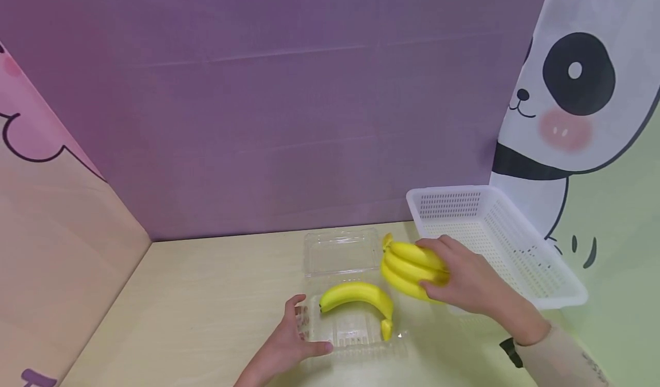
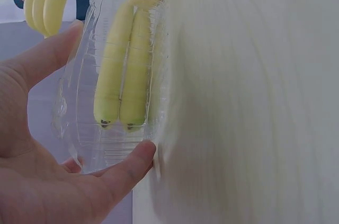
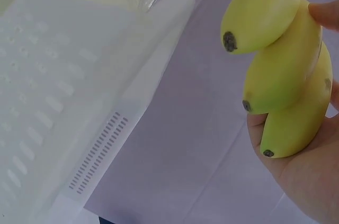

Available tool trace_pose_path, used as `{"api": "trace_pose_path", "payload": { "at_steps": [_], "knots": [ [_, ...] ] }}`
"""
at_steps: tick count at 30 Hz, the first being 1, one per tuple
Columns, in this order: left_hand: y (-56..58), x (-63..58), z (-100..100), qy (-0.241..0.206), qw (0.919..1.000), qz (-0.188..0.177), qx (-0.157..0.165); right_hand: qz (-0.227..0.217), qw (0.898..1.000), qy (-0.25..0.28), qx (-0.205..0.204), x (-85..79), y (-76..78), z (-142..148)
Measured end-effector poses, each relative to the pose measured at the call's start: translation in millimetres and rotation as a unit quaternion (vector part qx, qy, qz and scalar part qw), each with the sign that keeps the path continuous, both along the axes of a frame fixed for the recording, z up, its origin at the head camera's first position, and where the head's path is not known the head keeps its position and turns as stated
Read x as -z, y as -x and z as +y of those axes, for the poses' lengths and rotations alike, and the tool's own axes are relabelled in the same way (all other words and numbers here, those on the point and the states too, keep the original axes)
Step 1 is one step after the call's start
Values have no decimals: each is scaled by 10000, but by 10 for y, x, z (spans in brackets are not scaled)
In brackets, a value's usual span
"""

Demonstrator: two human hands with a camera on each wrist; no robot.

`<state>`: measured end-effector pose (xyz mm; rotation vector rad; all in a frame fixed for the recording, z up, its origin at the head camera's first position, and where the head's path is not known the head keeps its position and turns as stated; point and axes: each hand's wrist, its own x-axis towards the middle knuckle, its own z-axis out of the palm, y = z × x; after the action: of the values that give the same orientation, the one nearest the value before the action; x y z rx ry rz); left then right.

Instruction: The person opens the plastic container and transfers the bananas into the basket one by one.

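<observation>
My left hand (image 1: 287, 342) grips the left end of a clear plastic clamshell box (image 1: 361, 351), thumb at the near side and fingers at the far side. A yellow banana (image 1: 358, 291) lies curved inside it. Through the box wall in the left wrist view, two banana lengths (image 2: 114, 75) show side by side; I cannot tell whether one is a reflection. To the right, my right hand (image 1: 466, 278) holds a bunch of bananas (image 1: 409, 269) above the table, stem end toward the box. Three dark tips of this bunch (image 3: 286, 83) show in the right wrist view.
The box's clear lid (image 1: 341, 253) lies folded back behind its base. A white perforated plastic basket (image 1: 549, 275) stands at the right, partly behind the right hand. A purple backdrop (image 1: 309, 146) rises along the table's far edge, with printed panels at both sides.
</observation>
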<state>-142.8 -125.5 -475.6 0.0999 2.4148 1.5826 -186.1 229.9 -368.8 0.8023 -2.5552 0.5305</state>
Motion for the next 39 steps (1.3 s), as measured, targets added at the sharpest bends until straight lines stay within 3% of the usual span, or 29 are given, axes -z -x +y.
{"api": "trace_pose_path", "payload": {
  "at_steps": [15, 39],
  "knots": [
    [-3, -11, -1, 46, 10000, 37, 8, -56, 9994, 95, 325, -114, 1, 235],
    [-14, -13, 9, 128, 9999, 52, -24, -18, 9987, -87, 494, -191, 81, 530]
  ]
}}
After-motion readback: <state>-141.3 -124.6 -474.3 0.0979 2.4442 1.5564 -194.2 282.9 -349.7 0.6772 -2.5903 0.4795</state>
